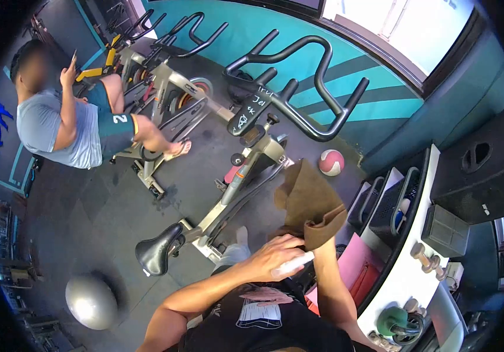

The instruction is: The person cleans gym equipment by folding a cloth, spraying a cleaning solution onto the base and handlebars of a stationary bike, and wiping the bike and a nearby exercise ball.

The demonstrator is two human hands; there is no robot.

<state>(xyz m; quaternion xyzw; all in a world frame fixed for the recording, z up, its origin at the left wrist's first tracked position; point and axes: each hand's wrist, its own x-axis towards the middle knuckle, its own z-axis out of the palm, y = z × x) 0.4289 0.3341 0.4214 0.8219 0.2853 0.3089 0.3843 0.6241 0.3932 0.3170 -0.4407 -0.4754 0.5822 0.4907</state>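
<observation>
My left hand (pixel 276 256) is closed, fingers curled, around a white bottle-like object (pixel 294 264), whose smooth end sticks out toward my right forearm. A brown cloth (pixel 310 196) covers my right hand, hiding its fingers; only the wrist and forearm show below the fold. The cloth is carried in the air by that hand, its upper part spreading toward the bike. Just ahead of both hands stands an exercise bike with black handlebars (pixel 316 126), a marked black centre pad (pixel 252 110) and a black saddle (pixel 159 249).
On the left a person (pixel 67 126) sits on another bike, holding a phone. A silver exercise ball (pixel 91 302) and a pink-and-white ball (pixel 331 162) rest on the floor. To the right, a white-topped shelf (pixel 407 276) carries dumbbells (pixel 428 259) and a black speaker (pixel 475 170).
</observation>
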